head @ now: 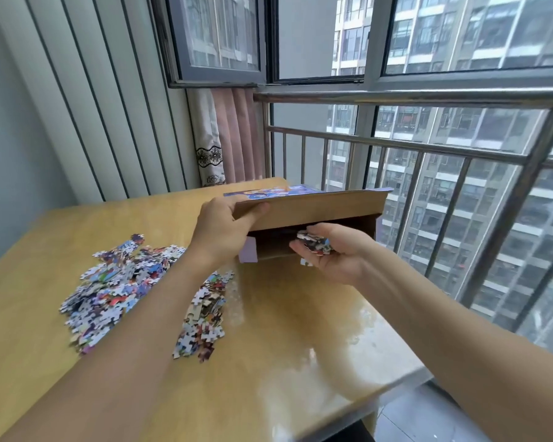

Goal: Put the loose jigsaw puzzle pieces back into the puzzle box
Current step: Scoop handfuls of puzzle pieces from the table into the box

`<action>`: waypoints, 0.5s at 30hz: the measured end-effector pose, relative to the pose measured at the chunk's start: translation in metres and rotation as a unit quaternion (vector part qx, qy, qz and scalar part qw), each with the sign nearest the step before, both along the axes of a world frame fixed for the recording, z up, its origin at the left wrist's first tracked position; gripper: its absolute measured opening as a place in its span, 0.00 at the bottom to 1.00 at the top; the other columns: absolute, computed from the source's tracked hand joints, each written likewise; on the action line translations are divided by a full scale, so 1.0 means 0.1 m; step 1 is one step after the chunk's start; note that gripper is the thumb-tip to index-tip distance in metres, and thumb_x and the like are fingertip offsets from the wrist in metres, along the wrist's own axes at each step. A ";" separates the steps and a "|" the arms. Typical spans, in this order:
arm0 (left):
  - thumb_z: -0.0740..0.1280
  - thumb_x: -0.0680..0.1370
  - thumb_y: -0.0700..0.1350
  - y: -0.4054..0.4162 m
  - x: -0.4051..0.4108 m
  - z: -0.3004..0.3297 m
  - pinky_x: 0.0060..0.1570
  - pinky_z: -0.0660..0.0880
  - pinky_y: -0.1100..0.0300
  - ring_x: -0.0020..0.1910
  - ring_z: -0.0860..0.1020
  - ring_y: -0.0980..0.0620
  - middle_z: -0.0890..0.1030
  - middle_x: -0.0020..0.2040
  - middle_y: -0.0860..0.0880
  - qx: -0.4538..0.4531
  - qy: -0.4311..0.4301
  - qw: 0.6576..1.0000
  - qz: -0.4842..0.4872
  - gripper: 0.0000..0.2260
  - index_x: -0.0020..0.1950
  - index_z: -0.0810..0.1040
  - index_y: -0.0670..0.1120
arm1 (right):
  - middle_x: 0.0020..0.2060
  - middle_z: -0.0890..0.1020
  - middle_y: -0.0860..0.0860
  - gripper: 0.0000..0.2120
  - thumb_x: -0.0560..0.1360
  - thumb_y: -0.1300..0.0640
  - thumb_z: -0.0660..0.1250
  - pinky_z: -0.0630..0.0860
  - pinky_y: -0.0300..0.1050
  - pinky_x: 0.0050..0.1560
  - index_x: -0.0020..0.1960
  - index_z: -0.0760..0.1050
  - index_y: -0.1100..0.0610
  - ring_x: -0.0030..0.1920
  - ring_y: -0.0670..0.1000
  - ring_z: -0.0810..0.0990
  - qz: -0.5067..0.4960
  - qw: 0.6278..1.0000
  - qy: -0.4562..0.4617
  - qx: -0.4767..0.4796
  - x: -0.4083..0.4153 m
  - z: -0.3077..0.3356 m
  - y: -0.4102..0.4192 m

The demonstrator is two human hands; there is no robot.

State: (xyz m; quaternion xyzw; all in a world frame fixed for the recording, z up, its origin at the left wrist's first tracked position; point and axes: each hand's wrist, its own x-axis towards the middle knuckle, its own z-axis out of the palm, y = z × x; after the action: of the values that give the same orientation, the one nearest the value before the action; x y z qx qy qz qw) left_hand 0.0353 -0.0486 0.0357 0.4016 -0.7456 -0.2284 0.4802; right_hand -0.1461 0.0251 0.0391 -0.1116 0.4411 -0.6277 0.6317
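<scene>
1. I am holding the puzzle box [310,208] with my left hand [224,231], its fingers [253,213] closed on the raised cardboard flap at the 11 o'clock side of the opening, keeping the mouth gaping toward me

2. My right hand [339,253] is sitting cupped at the box mouth, fingers half curled and not clenched, cradling a small handful of puzzle pieces [315,244]; one piece looks to be slipping loose just under the palm

3. The rest of the loose pieces are lying on the tabletop [300,314]: a large pile [115,282] at about 9 o'clock from the box, a smaller pile [205,317] toward 7 o'clock

4. I am judging the pieces to be light, thin, stiff card that slides and scatters easily, so scooping from beneath with a cupped palm suits them better than pinching

5. The box seems light and its flap bendable; gripping near the fold should be keeping it steady
</scene>
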 end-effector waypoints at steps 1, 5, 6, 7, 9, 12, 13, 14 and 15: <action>0.70 0.79 0.51 0.01 0.00 -0.01 0.34 0.72 0.58 0.34 0.74 0.55 0.82 0.37 0.53 0.000 0.000 1.000 -0.010 0.09 0.48 0.86 0.47 | 0.60 0.75 0.66 0.11 0.78 0.70 0.67 0.82 0.54 0.51 0.59 0.73 0.67 0.58 0.65 0.78 -0.012 1.000 -0.009 -0.005 0.02 0.02 -0.02; 0.70 0.80 0.49 0.01 -0.01 -0.02 0.37 0.71 0.68 0.37 0.76 0.60 0.82 0.38 0.58 0.039 0.046 0.997 -0.043 0.05 0.48 0.84 0.49 | 0.58 0.79 0.60 0.18 0.72 0.69 0.68 0.74 0.57 0.66 0.62 0.75 0.62 0.58 0.59 0.79 -0.072 0.994 -0.071 -0.046 0.10 0.07 -0.11; 0.70 0.79 0.48 0.00 -0.01 -0.02 0.37 0.71 0.70 0.36 0.77 0.62 0.82 0.39 0.60 0.054 0.060 0.996 -0.050 0.04 0.49 0.84 0.50 | 0.57 0.81 0.58 0.21 0.70 0.67 0.69 0.74 0.55 0.66 0.62 0.75 0.61 0.57 0.58 0.80 -0.082 0.991 -0.088 -0.058 0.13 0.09 -0.12; 0.70 0.79 0.48 -0.01 -0.01 -0.02 0.39 0.72 0.69 0.38 0.78 0.63 0.83 0.41 0.60 0.065 0.071 0.994 -0.057 0.05 0.51 0.85 0.50 | 0.56 0.82 0.57 0.22 0.68 0.64 0.70 0.76 0.53 0.63 0.62 0.76 0.59 0.55 0.57 0.81 -0.087 0.989 -0.099 -0.067 0.15 0.10 -0.14; 0.70 0.79 0.49 -0.04 0.00 -0.02 0.50 0.76 0.63 0.46 0.81 0.58 0.86 0.46 0.57 0.073 0.080 0.992 -0.069 0.08 0.55 0.85 0.49 | 0.55 0.83 0.56 0.23 0.67 0.58 0.69 0.80 0.50 0.54 0.62 0.76 0.58 0.54 0.56 0.82 -0.083 0.989 -0.099 -0.077 0.18 0.14 -0.18; 0.70 0.79 0.49 -0.08 0.03 0.00 0.58 0.76 0.58 0.54 0.82 0.54 0.86 0.51 0.54 0.077 0.093 0.990 -0.071 0.10 0.57 0.85 0.48 | 0.56 0.82 0.56 0.19 0.70 0.52 0.68 0.79 0.53 0.60 0.60 0.76 0.56 0.56 0.57 0.82 -0.056 0.995 -0.003 -0.081 0.17 0.13 -0.22; 0.70 0.79 0.49 -0.08 0.03 0.02 0.58 0.76 0.59 0.54 0.82 0.55 0.86 0.51 0.55 0.079 0.098 0.990 -0.071 0.09 0.58 0.85 0.49 | 0.55 0.82 0.55 0.17 0.72 0.51 0.68 0.77 0.55 0.63 0.58 0.75 0.56 0.57 0.57 0.81 -0.043 0.995 0.041 -0.077 0.16 0.13 -0.22; 0.70 0.79 0.49 -0.09 0.03 0.03 0.57 0.76 0.60 0.53 0.82 0.56 0.86 0.51 0.55 0.079 0.101 0.989 -0.070 0.09 0.58 0.85 0.49 | 0.55 0.82 0.55 0.16 0.73 0.50 0.68 0.76 0.55 0.65 0.58 0.75 0.55 0.58 0.57 0.80 -0.034 0.994 0.078 -0.074 0.13 0.11 -0.24; 0.70 0.79 0.49 -0.09 0.04 0.03 0.57 0.76 0.60 0.53 0.82 0.56 0.86 0.51 0.55 0.080 0.104 0.989 -0.068 0.09 0.58 0.85 0.49 | 0.55 0.82 0.55 0.17 0.73 0.50 0.70 0.75 0.55 0.66 0.59 0.75 0.55 0.59 0.56 0.80 -0.026 0.991 0.108 -0.073 0.11 0.09 -0.25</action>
State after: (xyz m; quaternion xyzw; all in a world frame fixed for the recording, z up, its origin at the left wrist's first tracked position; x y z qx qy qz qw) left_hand 0.0394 -0.0575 0.0387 0.3611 -0.6965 -0.3598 0.5050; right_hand -0.1352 -0.0003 0.0478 -0.2128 0.4628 -0.6585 0.5540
